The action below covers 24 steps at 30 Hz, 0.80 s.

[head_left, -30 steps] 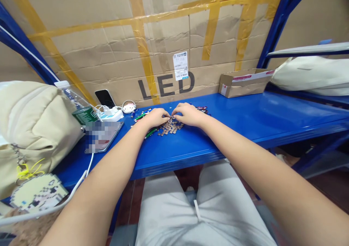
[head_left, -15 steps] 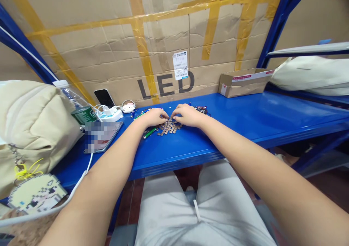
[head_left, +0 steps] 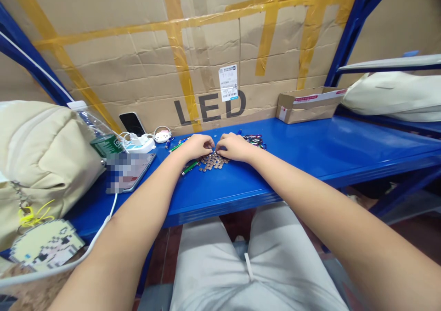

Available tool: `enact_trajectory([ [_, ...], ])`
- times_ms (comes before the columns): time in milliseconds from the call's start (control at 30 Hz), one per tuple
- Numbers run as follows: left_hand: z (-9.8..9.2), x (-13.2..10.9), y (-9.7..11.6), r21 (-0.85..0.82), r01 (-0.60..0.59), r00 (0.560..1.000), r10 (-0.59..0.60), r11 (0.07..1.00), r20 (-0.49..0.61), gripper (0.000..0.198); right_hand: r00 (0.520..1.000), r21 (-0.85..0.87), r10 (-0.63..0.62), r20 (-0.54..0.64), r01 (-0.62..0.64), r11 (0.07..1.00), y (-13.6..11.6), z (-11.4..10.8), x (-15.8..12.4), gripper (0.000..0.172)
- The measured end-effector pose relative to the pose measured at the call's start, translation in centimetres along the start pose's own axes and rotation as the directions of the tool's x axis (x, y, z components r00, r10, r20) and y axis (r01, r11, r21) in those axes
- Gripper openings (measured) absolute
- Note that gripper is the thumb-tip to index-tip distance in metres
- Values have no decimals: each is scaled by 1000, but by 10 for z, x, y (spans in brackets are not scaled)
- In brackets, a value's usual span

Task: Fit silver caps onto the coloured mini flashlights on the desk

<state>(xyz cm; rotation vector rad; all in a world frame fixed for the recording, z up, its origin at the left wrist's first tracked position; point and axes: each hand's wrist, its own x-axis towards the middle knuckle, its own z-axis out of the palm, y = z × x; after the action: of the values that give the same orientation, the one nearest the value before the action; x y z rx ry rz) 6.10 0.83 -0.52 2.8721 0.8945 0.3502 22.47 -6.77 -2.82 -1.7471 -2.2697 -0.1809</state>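
Many small round metallic pieces [head_left: 214, 161], coin-like in shape, lie in a loose patch on the blue tabletop [head_left: 227, 191]. Over the patch's far left side, my left hand [head_left: 199, 146] is curled with thumb and fingertips drawn in. My right hand [head_left: 234, 146] faces it a short gap away, its fingers bent in a pinch. Whatever sits between either hand's fingertips is too small to make out. A green pen-like stick [head_left: 189, 168] lies just left of the pieces. Beyond my right hand is a pile of dark, multicoloured slim items [head_left: 255, 141], partly hidden.
A low cardboard box [head_left: 306, 108] stands at the back right. On the left are a phone [head_left: 132, 173], a power strip [head_left: 141, 144], a bottle [head_left: 103, 143] and a beige bag [head_left: 48, 155]. A large taped carton [head_left: 144, 81] walls off the back.
Both hands have shifted slightly while staying over the metallic pieces. My right hand has moved a little left, uncovering more of the pile behind it.
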Motion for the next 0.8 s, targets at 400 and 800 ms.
enact_trajectory([
  [400,-12,-10,1,-56,26,995,-31,998,-92,20,991,102,133,36,-135,986,6,2,7,18],
  [800,-28,-32,3,28,78,996,-77,997,-53,20,997,201,75,-21,-70,977,8,3,7,5],
])
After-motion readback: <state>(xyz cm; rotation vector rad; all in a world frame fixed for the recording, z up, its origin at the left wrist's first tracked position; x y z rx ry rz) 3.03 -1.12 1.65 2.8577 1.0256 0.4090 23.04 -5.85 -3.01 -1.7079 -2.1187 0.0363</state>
